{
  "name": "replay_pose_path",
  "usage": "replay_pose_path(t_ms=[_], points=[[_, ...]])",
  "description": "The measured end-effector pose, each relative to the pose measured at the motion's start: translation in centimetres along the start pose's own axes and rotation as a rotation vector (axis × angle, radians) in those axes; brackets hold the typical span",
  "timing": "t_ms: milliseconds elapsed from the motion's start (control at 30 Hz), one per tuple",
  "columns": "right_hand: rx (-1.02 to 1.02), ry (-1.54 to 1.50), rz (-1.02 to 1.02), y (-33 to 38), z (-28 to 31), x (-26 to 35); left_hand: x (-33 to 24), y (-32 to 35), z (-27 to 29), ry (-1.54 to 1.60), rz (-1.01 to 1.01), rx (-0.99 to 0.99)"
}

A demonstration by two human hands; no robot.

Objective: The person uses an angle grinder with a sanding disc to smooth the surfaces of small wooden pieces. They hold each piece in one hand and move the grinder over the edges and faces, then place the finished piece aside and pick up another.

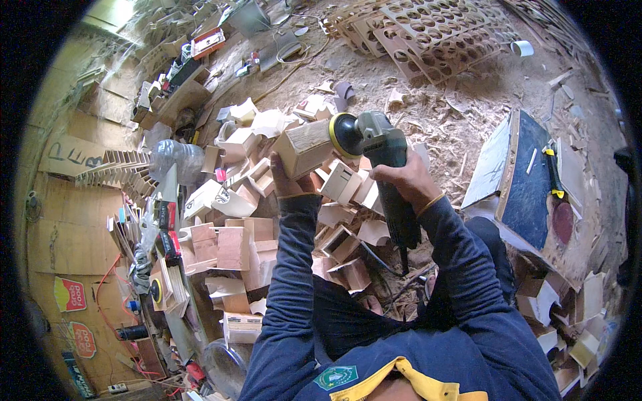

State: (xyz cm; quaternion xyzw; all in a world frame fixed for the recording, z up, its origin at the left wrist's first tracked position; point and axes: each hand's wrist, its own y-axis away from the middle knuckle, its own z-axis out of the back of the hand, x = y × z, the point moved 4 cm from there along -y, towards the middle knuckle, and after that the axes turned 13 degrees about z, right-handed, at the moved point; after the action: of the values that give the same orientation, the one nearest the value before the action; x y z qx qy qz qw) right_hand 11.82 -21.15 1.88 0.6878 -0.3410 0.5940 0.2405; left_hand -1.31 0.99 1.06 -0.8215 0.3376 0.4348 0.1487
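Both our hands are wrapped tight at upper centre: left hand [289, 179] round a wooden box [304, 151], right hand [409, 182] round an angle grinder [386, 148], its sanding disc [346, 136] at the box's end. We're seemingly mid-sanding; next calls for even pressure.

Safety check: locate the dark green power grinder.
Right of centre in the head view, the grinder is in the right hand, its yellow-rimmed disc beside the left hand's brown wooden block.
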Motion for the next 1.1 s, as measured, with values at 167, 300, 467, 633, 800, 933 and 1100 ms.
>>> replay_pose_path(t_ms=[167, 300, 467, 633, 800, 933, 1100], points=[[-0.017, 0.034, -0.032, -0.7, -0.4, -1.0, 0.6, -1.1, 0.8, 0.078, 0.142, 0.017], [0.069, -0.052, 0.085, -0.2, -1.2, -0.5, 1.2, -2.3, 1.7, 0.047, 0.113, 0.01], [0.114, 0.053, 0.08, -0.2, -1.3, -0.1, 1.7, -1.9, 2.0, 0.083, 0.171, -0.072], [0.064, -0.038, 0.055, 0.0, -0.8, -0.7, 0.7, -1.4, 1.1, -0.04, 0.073, -0.074], [-0.035, 0.036, -0.121, -0.2, 0.7, -1.5, 0.1, -1.8, 1.0, 0.038, 0.117, -0.039], [-0.045, -0.104, -0.053, -0.3, 1.0, -0.4, -0.2, -1.6, 0.7, 0.125, 0.077, 0.002], [-0.097, -0.118, 0.023, 0.5, 1.3, 0.5, -0.4, -1.0, 0.0, 0.208, 0.098, 0.074]])
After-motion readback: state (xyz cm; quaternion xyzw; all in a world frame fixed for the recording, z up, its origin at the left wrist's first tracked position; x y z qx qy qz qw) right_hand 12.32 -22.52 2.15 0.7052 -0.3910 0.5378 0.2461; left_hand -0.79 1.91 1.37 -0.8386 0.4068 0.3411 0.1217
